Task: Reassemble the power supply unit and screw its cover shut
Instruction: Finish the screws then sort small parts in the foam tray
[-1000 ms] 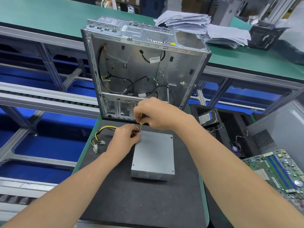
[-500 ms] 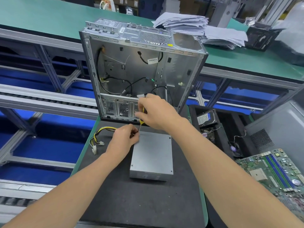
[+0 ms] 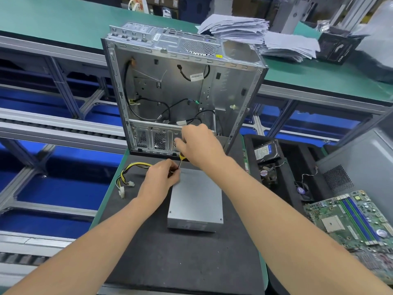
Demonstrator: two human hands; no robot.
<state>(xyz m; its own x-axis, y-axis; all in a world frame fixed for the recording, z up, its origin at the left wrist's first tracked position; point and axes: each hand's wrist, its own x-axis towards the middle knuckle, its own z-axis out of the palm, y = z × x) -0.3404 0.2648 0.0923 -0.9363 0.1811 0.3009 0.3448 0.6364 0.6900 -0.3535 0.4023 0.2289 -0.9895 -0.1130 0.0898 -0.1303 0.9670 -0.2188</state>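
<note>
The power supply unit [image 3: 195, 201] lies flat on the black mat [image 3: 170, 262], before the open computer case [image 3: 180, 92]. My right hand [image 3: 200, 145] grips the screwdriver [image 3: 182, 156], whose yellow handle is mostly hidden in my palm. My left hand [image 3: 161, 177] pinches its shaft at the unit's far-left corner, and the tip is hidden behind my fingers.
</note>
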